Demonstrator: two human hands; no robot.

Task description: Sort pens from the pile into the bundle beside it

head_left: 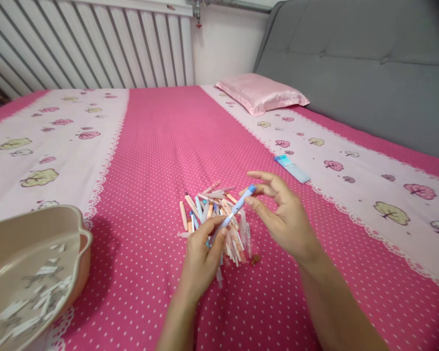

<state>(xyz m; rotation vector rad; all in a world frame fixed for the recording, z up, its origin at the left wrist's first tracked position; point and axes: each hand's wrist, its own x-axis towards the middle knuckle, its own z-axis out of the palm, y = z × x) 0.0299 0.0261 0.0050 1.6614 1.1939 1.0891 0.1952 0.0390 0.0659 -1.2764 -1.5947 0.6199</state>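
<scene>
My left hand [204, 248] pinches the lower end of a blue pen [237, 207] between thumb and fingers. My right hand [280, 209] holds the pen's blue cap end with thumb and forefinger, its other fingers spread. The pen slants up to the right between both hands. Below them a pile of pens [214, 217] in orange, pink, blue and clear lies on the pink dotted bedsheet [161, 146].
A beige basin [40, 229] with several white bits in it sits at the near left. A small bundle of blue pens [291, 168] lies to the right. A pink pillow [261, 92] rests against the grey headboard [369, 68]. A radiator [95, 44] stands behind the bed.
</scene>
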